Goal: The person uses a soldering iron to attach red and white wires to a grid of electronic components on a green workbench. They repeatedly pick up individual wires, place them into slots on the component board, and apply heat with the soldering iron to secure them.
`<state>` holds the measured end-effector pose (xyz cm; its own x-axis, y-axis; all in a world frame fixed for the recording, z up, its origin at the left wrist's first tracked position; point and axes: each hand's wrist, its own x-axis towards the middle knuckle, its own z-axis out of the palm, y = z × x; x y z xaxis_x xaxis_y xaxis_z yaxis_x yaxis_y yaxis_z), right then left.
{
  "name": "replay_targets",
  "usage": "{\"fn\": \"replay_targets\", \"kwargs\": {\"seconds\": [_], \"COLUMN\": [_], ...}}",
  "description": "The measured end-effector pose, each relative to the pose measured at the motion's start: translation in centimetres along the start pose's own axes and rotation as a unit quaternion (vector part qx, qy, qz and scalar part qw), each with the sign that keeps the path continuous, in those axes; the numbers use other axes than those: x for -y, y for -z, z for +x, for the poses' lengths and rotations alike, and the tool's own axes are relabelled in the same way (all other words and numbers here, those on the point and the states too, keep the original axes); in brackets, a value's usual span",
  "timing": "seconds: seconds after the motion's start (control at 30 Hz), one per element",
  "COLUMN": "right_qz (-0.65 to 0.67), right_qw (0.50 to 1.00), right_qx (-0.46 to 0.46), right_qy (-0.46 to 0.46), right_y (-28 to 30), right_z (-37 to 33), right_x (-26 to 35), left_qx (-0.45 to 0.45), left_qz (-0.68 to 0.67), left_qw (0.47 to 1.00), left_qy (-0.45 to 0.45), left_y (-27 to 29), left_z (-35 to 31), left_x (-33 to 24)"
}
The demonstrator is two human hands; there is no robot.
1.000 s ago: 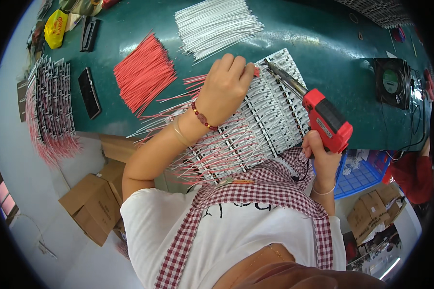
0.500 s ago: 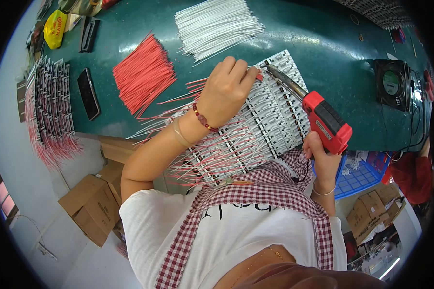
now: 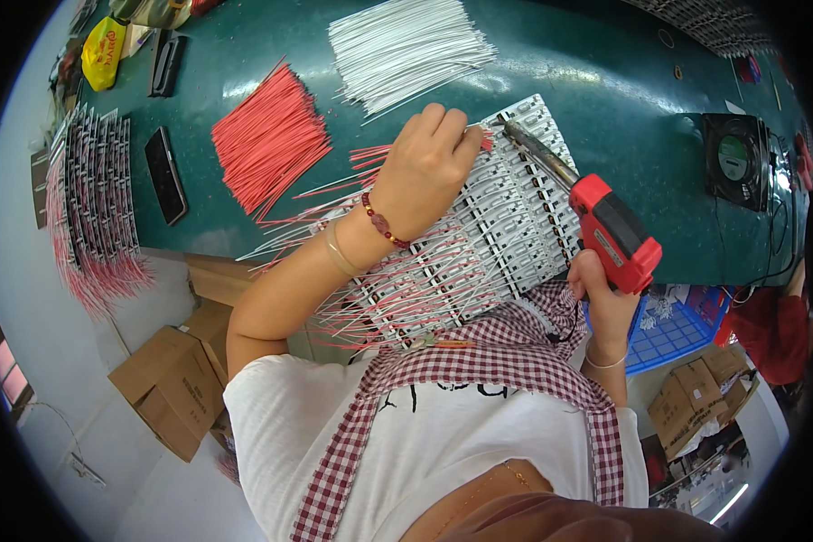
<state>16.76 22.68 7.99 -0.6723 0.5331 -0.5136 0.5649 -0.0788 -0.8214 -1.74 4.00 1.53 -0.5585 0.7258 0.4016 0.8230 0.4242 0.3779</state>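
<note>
My left hand [image 3: 432,161] is closed in a pinch above a panel of small circuit boards [image 3: 528,235]. Short red wires [image 3: 486,140] stick out past its fingertips; how they are gripped underneath is hidden. In my right hand [image 3: 605,303] is a red and black soldering gun [image 3: 616,233], its grip partly covered by the fingers. The gun's metal tip points up and left, by the panel's far edge, a short way right of the left fingertips. Rows of red and white wires [image 3: 415,280] trail from the panel's left and near part.
Bundles of red wires [image 3: 271,140] and white wires [image 3: 406,50] lie on the green table [image 3: 605,99]. A phone [image 3: 165,176] and a wired board stack [image 3: 99,190] sit left. At right are a black fan [image 3: 736,158] and a blue basket [image 3: 668,339]; cardboard boxes [image 3: 167,388] stand below.
The soldering gun and its tip have shifted slightly right, along with my right hand. My left hand has barely moved and keeps its pinch.
</note>
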Motion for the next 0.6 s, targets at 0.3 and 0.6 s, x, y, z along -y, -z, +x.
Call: {"fn": "replay_targets", "kwargs": {"seconds": [0.3, 0.6], "right_qz": [-0.053, 0.024], "right_qw": [0.99, 0.989], "right_qx": [-0.01, 0.017], "right_qy": [0.129, 0.147], "right_y": [0.2, 0.0], "right_z": [0.1, -0.5], "right_x": [-2.1, -0.8], "left_qx": [0.006, 0.001], "left_qz": [-0.009, 0.013], "left_qw": [1.0, 1.0], "left_qy": [0.003, -0.002], "left_y": [0.1, 0.1], "left_z": [0.1, 0.1], "left_x": [0.0, -0.1]}}
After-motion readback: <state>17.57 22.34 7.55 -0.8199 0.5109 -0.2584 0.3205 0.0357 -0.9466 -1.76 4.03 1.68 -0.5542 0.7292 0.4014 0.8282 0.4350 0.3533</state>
